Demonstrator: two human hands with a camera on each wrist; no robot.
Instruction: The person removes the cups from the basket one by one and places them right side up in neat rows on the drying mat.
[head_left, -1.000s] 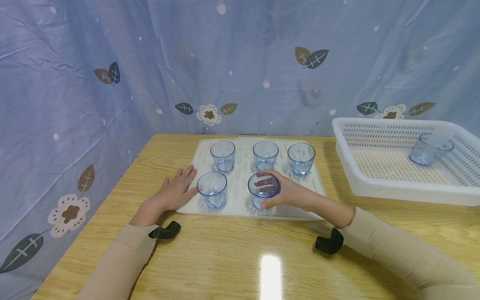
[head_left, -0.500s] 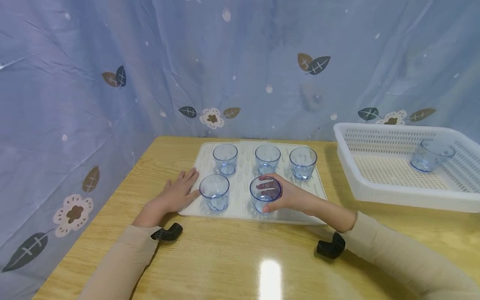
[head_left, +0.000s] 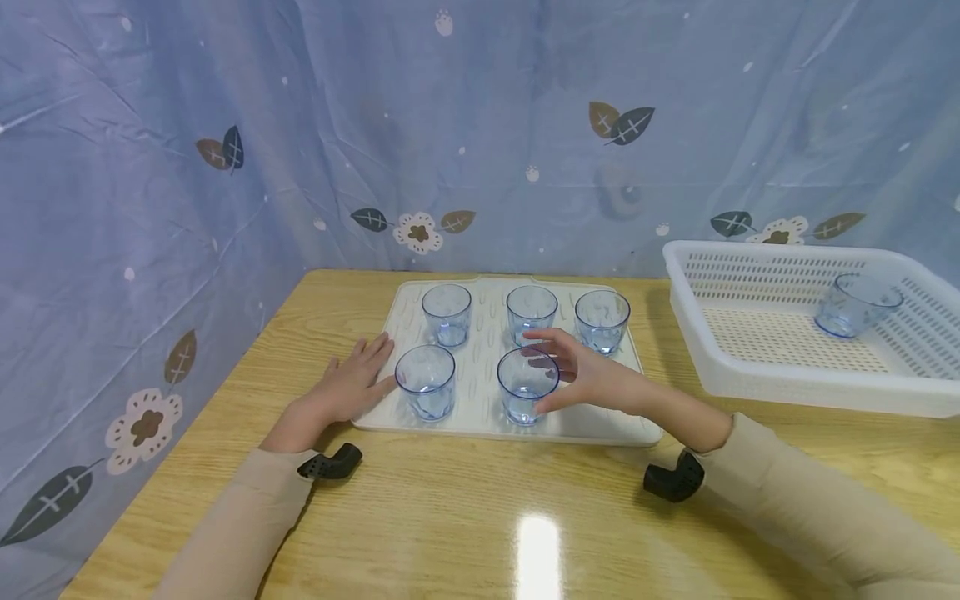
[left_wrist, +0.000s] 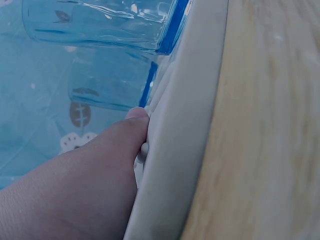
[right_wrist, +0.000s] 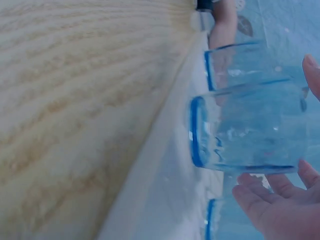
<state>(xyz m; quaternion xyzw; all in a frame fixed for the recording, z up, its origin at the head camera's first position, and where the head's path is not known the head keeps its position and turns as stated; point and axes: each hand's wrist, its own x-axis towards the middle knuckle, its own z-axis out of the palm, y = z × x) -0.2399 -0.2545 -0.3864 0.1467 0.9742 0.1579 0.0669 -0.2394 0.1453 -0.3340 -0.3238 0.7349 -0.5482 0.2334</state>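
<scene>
On a white tray stand several clear blue-tinted glasses in two rows. The back row holds a left glass, a middle glass and a right glass. My left hand rests with spread fingers on the tray's left edge, beside the front left glass. Around the right side of the other front glass stands my right hand, thumb and fingers apart. A gap shows between the fingers and that glass in the right wrist view.
A white plastic basket sits on the right of the wooden table, with one more glass in it, tilted. Behind and to the left hangs a blue patterned curtain.
My right hand has loosened from the front glass and drawn slightly to the right, its fingers spreading. The glass stays on the tray. My left hand has kept its place.
</scene>
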